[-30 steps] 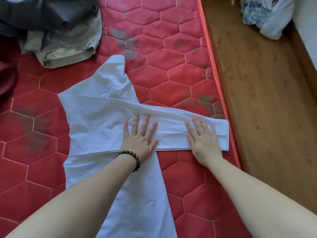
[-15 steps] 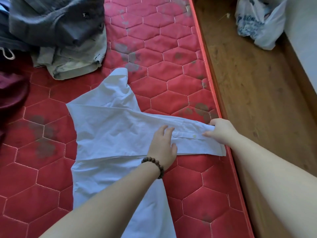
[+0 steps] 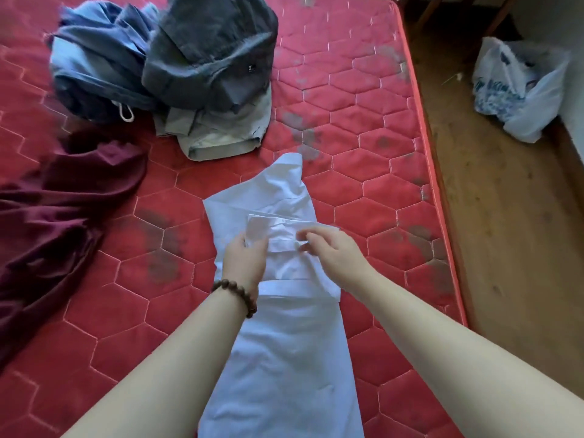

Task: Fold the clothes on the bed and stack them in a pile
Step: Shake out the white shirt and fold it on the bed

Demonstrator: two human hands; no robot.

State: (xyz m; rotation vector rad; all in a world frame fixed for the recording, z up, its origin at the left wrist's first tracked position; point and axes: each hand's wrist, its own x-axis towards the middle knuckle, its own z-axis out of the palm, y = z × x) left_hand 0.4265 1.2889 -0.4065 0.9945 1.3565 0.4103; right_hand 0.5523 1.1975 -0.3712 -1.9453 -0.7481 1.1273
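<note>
A white shirt [image 3: 284, 358] lies lengthwise on the red quilted mattress [image 3: 363, 191], narrowed into a long strip. Its sleeve [image 3: 278, 229] is doubled back across the chest in a small bunch. My left hand [image 3: 245, 259], with a bead bracelet at the wrist, pinches the left end of that sleeve. My right hand [image 3: 335, 251] grips the sleeve's right part with thumb and fingers. Both hands rest over the shirt's upper middle.
A heap of grey, blue and khaki clothes [image 3: 177, 74] sits at the back of the mattress. A maroon garment [image 3: 53, 222] is spread at the left. The mattress edge [image 3: 442, 216] runs along the right, with wooden floor and a white plastic bag [image 3: 518, 90] beyond.
The sleeve that stretched out to the right has been folded back over the shirt's body. Both hands moved inward to the shirt's centre, and the view tilted up toward the clothes heap.
</note>
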